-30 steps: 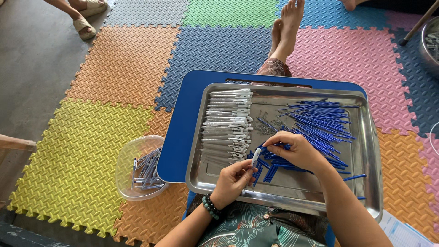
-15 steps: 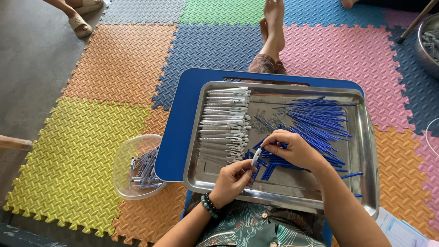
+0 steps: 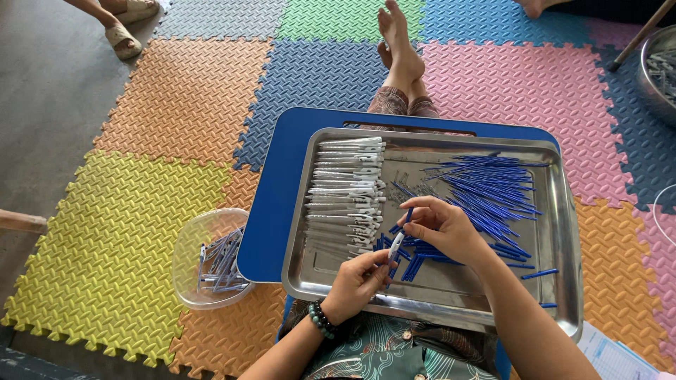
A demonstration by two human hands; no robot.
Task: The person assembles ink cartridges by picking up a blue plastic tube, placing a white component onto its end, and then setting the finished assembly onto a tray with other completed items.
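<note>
Head view: seated on bright foam floor mats (image 3: 120,232), assembling pens over a shallow stainless-steel tray (image 3: 563,232) resting on a blue plastic lap board (image 3: 271,211). Left hand (image 3: 359,281), near edge of tray, grip clamped on a white plastic pen barrel (image 3: 396,246). Right hand (image 3: 443,229), fingers pinched together on a thin blue ink refill (image 3: 408,214), tip angled down toward the barrel's open end, the two parts meeting between the hands. Neat row of white barrels (image 3: 345,193) on the tray's left; loose fan of blue refills (image 3: 489,190) on the far right. Clear plastic bowl (image 3: 193,243) of finished pens on the mat just left of the board. Best done, by the look of it, with barrel held steady, refill lined up straight with the bore, then slid in without bending. Another person's sandalled foot (image 3: 123,39) at far left.
</note>
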